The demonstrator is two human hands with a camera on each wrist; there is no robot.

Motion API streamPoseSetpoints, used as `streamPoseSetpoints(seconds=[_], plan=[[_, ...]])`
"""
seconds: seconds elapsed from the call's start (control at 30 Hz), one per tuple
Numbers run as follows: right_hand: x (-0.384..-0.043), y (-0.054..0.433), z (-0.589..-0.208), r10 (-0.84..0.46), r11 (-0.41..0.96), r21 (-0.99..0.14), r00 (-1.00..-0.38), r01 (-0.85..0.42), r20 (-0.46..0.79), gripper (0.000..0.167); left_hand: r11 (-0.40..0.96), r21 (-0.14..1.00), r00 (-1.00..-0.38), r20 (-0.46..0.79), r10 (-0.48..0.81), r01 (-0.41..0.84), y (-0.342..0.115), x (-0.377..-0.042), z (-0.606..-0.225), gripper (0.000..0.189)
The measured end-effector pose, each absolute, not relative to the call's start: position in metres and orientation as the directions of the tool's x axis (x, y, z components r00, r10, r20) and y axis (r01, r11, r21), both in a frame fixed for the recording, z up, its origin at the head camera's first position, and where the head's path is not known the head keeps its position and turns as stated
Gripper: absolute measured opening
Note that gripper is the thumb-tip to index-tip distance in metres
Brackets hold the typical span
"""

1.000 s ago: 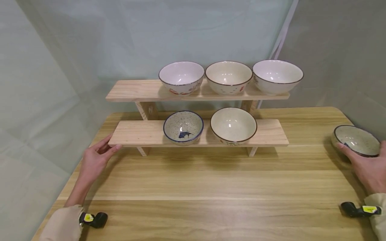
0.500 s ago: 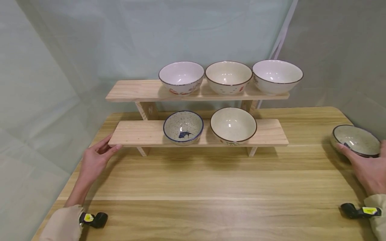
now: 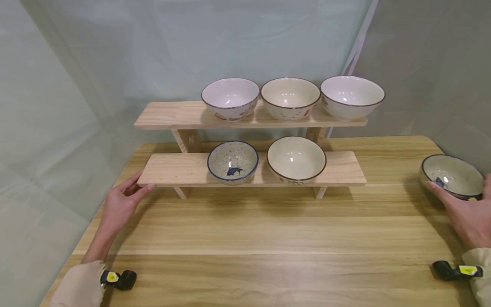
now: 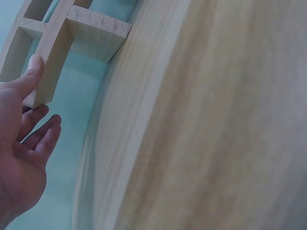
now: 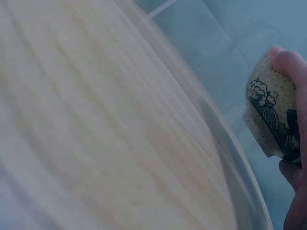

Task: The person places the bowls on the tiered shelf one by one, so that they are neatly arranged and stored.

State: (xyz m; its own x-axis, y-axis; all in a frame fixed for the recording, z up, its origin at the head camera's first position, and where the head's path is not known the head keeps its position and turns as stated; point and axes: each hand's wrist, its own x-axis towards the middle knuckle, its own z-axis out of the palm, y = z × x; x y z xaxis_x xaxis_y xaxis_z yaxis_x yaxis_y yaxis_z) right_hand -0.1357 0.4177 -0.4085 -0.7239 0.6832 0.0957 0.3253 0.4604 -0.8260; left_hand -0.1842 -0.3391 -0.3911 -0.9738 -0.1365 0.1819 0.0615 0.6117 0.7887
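Note:
At the left end of a two-tier wooden display shelf [image 3: 172, 168], my left hand [image 3: 120, 207] pinches the lower board. The left wrist view shows the thumb on top of that board and fingers under its end. Far right, my right hand [image 3: 468, 219] grips a speckled bowl [image 3: 452, 172] with a dark rim and a blue mark inside. Dark wave patterns cover the outside of this bowl [image 5: 268, 108] in the right wrist view, where it appears held off the table. Part of the right hand falls outside the head view.
A blue-rimmed fish bowl [image 3: 232, 160] and a cream bowl [image 3: 297, 157] stand on the lower board. Along the upper board are a white bowl [image 3: 230, 96], a cream bowl [image 3: 290, 96] and another white bowl [image 3: 350, 94]. The wooden table [image 3: 261, 238] meets pale curtains behind.
My right hand has raised the speckled bowl slightly and tipped it a little toward me, so more of its inside shows. The left hand and shelf have stayed put.

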Motion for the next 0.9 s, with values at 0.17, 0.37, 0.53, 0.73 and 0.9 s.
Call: streamPoseSetpoints(seconds=[0.17, 0.37, 0.53, 0.73, 0.9], plan=[[-0.133, 0.413, -0.406, 0.687, 0.513, -0.793, -0.710, 0.327, 0.152, 0.109, 0.598, 0.798, -0.972, 0.197, -0.132, 0.080, -0.339, -0.185, -0.391, 0.068], [-0.131, 0.407, -0.402, 0.669, 0.538, -0.782, -0.724, 0.316, 0.168, 0.109, 0.598, 0.797, -0.970, 0.202, -0.134, 0.083, -0.339, -0.185, -0.392, 0.068], [-0.131, 0.403, -0.399, 0.657, 0.539, -0.796, -0.729, 0.275, 0.194, 0.109, 0.604, 0.794, -0.971, 0.194, -0.137, 0.073, -0.340, -0.185, -0.392, 0.068], [-0.132, 0.399, -0.398, 0.640, 0.521, -0.834, -0.729, 0.178, 0.244, 0.106, 0.609, 0.790, -0.973, 0.188, -0.136, 0.067, -0.340, -0.185, -0.392, 0.069], [-0.135, 0.395, -0.398, 0.628, 0.518, -0.851, -0.715, 0.090, 0.306, 0.104, 0.607, 0.793, -0.974, 0.181, -0.137, 0.062, -0.340, -0.185, -0.392, 0.069]])
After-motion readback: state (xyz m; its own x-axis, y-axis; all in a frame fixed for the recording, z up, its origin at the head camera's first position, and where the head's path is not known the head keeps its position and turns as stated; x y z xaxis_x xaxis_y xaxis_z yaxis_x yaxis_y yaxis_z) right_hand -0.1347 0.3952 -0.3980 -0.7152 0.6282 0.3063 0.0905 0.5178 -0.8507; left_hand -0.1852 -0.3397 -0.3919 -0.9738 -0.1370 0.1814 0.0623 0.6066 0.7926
